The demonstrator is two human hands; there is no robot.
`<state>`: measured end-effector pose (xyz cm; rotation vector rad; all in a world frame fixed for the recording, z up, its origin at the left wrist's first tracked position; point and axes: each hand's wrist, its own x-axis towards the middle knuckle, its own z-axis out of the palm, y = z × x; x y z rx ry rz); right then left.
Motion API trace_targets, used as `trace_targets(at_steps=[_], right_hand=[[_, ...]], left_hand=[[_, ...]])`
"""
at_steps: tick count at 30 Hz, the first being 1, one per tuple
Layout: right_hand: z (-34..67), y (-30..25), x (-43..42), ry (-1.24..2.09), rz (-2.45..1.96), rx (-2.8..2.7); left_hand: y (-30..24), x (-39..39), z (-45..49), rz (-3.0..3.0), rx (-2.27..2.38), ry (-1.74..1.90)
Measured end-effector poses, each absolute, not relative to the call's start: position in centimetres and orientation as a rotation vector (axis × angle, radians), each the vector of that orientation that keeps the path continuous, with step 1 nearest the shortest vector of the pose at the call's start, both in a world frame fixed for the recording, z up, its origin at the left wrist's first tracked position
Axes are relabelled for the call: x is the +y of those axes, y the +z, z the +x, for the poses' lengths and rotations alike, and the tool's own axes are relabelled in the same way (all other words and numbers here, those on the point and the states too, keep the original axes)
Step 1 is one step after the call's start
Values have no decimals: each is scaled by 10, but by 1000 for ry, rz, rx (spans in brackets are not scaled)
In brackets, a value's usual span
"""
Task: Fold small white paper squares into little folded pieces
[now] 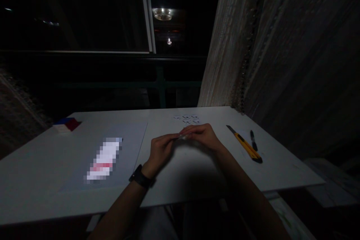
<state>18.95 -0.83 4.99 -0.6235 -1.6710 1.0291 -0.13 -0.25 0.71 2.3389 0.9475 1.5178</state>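
At the bottom of the frame two bare forearms reach up and inward, the left one wearing a dark wristwatch [140, 177]. Just above it, in the lower middle, the left grip [160, 150] is curled with its fingertips turned toward the right grip [204, 135]. The two meet just above the white counter [281, 174]. Both are clenched at the fingertips on a small pale piece [184, 135], a thin sliver held between them at the centre of the frame. What it is made of cannot be told in this dim light.

To the left of the hands a large grey sheet [132, 150] lies flat on the counter. To the right lies a yellow utility knife [247, 146], and it is too dark to tell whether its blade is out. A black pen [253, 140] lies just beside it. Beyond the fingertips, a cluster of small paper bits [187, 119] sits near the far edge. At the far left corner rests a red, blue and white block [66, 124]. Behind all this are a dark window [84, 15] and, in the upper right, a pale curtain [281, 45].

The piece is tiny and held only at its ends, so a slackened pinch could drop it into the shadow cast by the arms. A sweeping sleeve-side forearm could scatter the loose bits, and the knife lies near the right wrist.
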Motion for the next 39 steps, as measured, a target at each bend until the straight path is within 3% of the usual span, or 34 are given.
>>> trace_targets(at_steps=[15, 39], right_hand=[[189, 47, -5, 1062, -543, -1575], [189, 47, -4, 844, -949, -1603]], left_hand=[[6, -3, -1, 2386, 884, 1502], [11, -11, 5, 2239, 1124, 1389]])
